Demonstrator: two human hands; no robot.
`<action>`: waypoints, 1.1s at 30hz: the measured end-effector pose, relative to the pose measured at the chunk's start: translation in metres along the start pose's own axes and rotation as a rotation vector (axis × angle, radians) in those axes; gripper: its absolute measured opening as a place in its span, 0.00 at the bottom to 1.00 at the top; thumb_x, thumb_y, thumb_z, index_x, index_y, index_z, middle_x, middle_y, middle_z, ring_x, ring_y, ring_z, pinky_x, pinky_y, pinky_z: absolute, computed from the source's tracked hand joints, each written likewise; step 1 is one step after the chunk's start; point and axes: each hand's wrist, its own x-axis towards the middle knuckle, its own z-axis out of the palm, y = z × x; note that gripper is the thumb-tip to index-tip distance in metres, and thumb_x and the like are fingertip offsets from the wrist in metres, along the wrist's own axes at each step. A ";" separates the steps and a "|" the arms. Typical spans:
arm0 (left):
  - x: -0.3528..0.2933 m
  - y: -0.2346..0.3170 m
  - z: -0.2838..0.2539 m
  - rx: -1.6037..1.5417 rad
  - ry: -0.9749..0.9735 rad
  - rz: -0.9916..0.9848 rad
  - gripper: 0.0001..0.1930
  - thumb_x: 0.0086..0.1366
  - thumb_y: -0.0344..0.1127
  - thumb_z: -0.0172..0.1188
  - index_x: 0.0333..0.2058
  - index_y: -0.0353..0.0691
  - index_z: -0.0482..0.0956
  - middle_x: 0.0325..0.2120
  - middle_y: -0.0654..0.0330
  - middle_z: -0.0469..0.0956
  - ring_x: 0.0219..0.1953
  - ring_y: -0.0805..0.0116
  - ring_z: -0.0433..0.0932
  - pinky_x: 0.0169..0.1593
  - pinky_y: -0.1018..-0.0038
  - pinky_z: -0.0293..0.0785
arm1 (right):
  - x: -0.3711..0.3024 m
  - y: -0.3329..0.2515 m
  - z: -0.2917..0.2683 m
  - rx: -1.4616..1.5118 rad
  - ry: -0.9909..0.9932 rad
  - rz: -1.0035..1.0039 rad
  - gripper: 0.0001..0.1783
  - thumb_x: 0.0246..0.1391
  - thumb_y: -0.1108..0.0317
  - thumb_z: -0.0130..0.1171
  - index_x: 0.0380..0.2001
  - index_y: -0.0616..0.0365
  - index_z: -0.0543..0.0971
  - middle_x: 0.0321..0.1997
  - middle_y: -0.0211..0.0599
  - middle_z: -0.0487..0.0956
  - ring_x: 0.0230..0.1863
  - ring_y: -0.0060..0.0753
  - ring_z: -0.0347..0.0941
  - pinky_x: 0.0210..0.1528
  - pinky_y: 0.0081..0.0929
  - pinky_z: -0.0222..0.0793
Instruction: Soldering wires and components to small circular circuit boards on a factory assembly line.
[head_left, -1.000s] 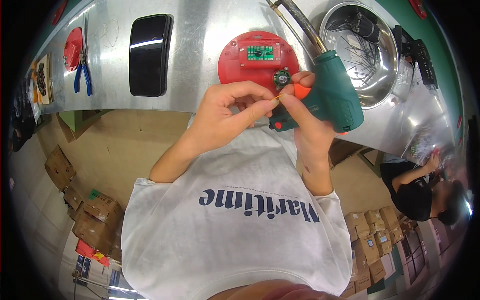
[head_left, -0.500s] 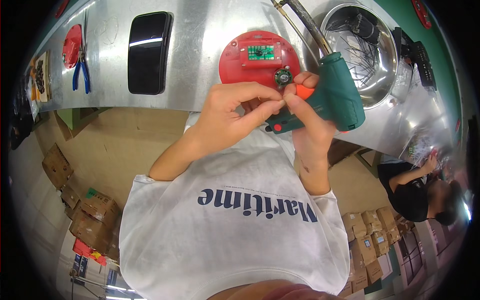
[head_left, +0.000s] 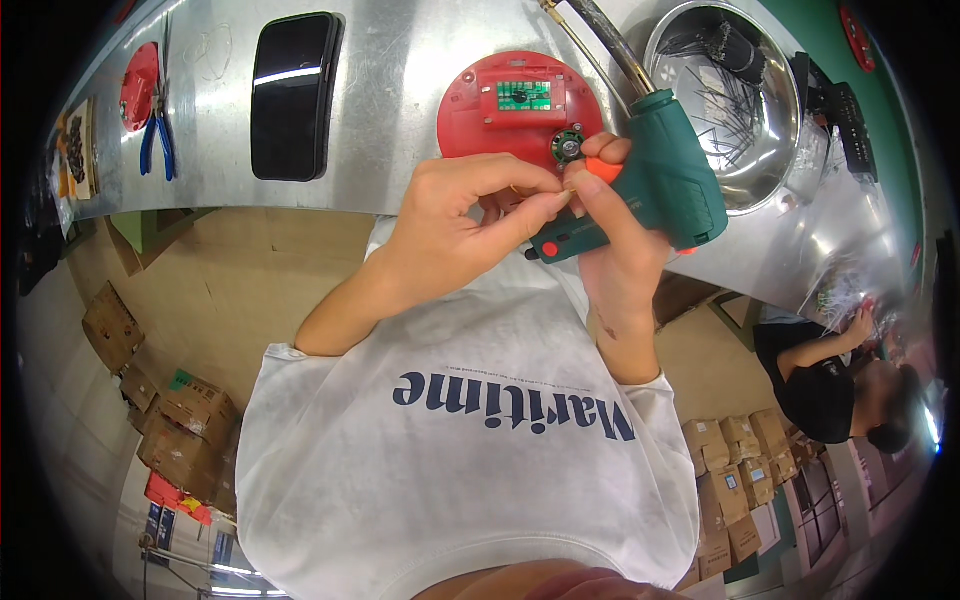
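In my right hand [head_left: 622, 232] rests a green pistol-shaped soldering gun [head_left: 682, 170] with an orange trigger; its dark barrel and thin side tube point away from me. My right thumb and forefinger reach over the handle and pinch close to my left fingertips. My left hand [head_left: 445, 220] is closed in a pinch, thumb against forefinger; whatever lies between is too small to make out. Just beyond my hands a round red plastic housing [head_left: 465, 118] lies on the table, carrying a green circuit board [head_left: 526, 96] and a small round component [head_left: 567, 147]. My fingers partly cover its near edge.
A black phone [head_left: 292, 100] lies to the left, beyond it blue-handled pliers [head_left: 158, 145] and a red part [head_left: 138, 88]. A steel bowl [head_left: 770, 185] with dark wires stands right of the gun. Another person [head_left: 810, 385] works at far right. Cardboard boxes [head_left: 185, 450] stand on the floor.
The whole view has shifted slightly, so the table things sit a little higher. Both hands keep their pinch close together, with the soldering gun still in my right hand.
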 end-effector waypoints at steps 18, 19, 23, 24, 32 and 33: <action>-0.001 0.003 0.003 0.213 0.090 0.163 0.07 0.53 0.20 0.63 0.32 0.32 0.83 0.25 0.59 0.80 0.24 0.75 0.76 0.26 0.82 0.68 | -0.001 -0.003 0.003 -0.104 0.050 -0.080 0.19 0.43 0.85 0.58 0.41 0.64 0.71 0.43 0.43 0.73 0.34 0.27 0.73 0.38 0.21 0.67; -0.001 0.001 0.001 0.213 0.093 0.162 0.07 0.53 0.20 0.63 0.32 0.32 0.83 0.25 0.59 0.80 0.24 0.75 0.76 0.26 0.82 0.68 | -0.001 -0.001 0.000 -0.146 0.036 -0.104 0.19 0.44 0.85 0.58 0.41 0.64 0.71 0.43 0.43 0.73 0.35 0.28 0.73 0.38 0.21 0.67; -0.001 -0.008 -0.004 0.313 0.135 0.241 0.07 0.50 0.20 0.65 0.30 0.33 0.84 0.39 0.56 0.77 0.31 0.73 0.71 0.32 0.80 0.67 | -0.004 -0.007 0.003 -0.091 0.040 -0.026 0.17 0.47 0.83 0.58 0.42 0.65 0.70 0.44 0.43 0.73 0.39 0.33 0.75 0.40 0.23 0.69; -0.002 -0.010 -0.004 0.299 0.197 0.214 0.07 0.50 0.20 0.65 0.30 0.33 0.84 0.44 0.55 0.75 0.34 0.72 0.69 0.34 0.80 0.66 | -0.005 -0.009 0.003 -0.091 0.036 -0.024 0.17 0.47 0.83 0.58 0.42 0.65 0.70 0.44 0.43 0.73 0.39 0.33 0.75 0.40 0.23 0.69; 0.000 -0.011 -0.005 0.286 0.255 0.223 0.08 0.48 0.20 0.66 0.30 0.35 0.84 0.40 0.59 0.72 0.34 0.74 0.67 0.34 0.81 0.63 | -0.011 -0.016 -0.016 -0.141 -0.057 -0.019 0.18 0.48 0.85 0.55 0.44 0.64 0.69 0.47 0.43 0.71 0.46 0.39 0.75 0.46 0.27 0.70; -0.002 -0.008 -0.005 0.274 0.227 0.206 0.08 0.48 0.20 0.66 0.30 0.35 0.84 0.37 0.60 0.72 0.32 0.75 0.67 0.32 0.81 0.63 | -0.011 -0.015 -0.014 -0.138 -0.058 -0.018 0.18 0.48 0.85 0.55 0.44 0.64 0.69 0.47 0.43 0.71 0.46 0.39 0.75 0.46 0.27 0.70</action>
